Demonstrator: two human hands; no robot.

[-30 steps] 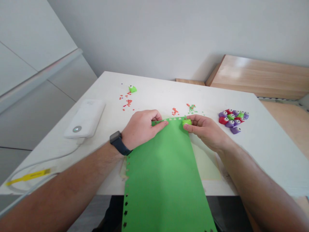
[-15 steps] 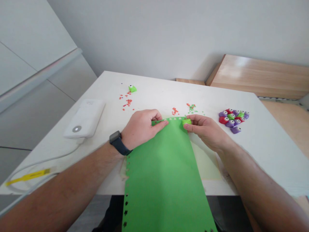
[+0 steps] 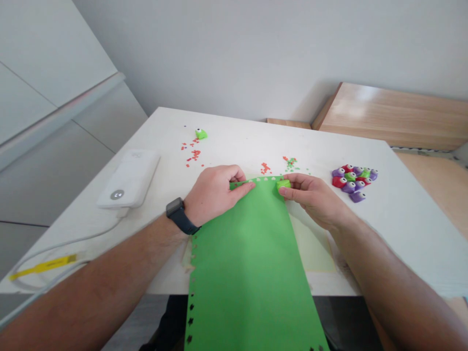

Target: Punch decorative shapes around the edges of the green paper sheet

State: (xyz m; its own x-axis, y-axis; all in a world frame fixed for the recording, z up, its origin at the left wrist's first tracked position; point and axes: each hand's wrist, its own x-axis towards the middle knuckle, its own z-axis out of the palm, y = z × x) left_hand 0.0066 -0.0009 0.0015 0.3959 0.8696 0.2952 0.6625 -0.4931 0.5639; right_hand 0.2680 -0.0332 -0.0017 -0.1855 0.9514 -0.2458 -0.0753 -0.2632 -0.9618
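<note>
While the left hand (image 3: 219,194) pinches the far edge of the green sheet (image 3: 248,243) between thumb and fingers, the right hand (image 3: 310,197) holds a small lime-green craft punch (image 3: 283,185) closely, at the sheet's far right corner. The sheet lies over the white table (image 3: 395,229), and its near part extends past the front edge. It seems to be thin paper or foam, light and soft, so it probably bends or creases easily; the row of holes on its left side may be the weakest place. A flat pinch on the unpunched part would be safer. The punch looks like smooth, stiff plastic, perhaps a little slippery, best taken by its sides between thumb and fingers.
</note>
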